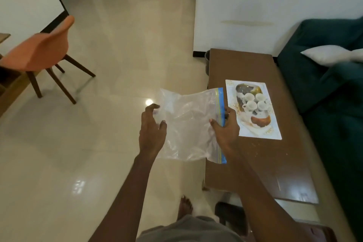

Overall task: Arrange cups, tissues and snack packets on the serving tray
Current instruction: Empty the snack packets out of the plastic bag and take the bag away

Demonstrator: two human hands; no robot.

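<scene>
Nearest us, our two forearms reach out over the tiled floor (110, 65). Leftmost stands an orange chair (42, 51), well apart from the work. Next, our left hand (152, 129), fingers curled and half open, touches the closed end of a clear zip bag (188, 124); we cannot tell whether it truly grips. Next, our right hand (225, 131), pinched shut on the bag's blue zip edge. The bag looks empty, held in the air beside the brown table (255, 163). On that table lies the serving tray (253, 110), white and patterned, bearing four white cups (254, 101) in a cluster; what else sits on it is too blurred to name. Rightmost, a green sofa (324, 84) with a white cushion (332, 55). Risk, in our judgement: the limp bag, swung over the tray, could brush and tip the cups.
</scene>
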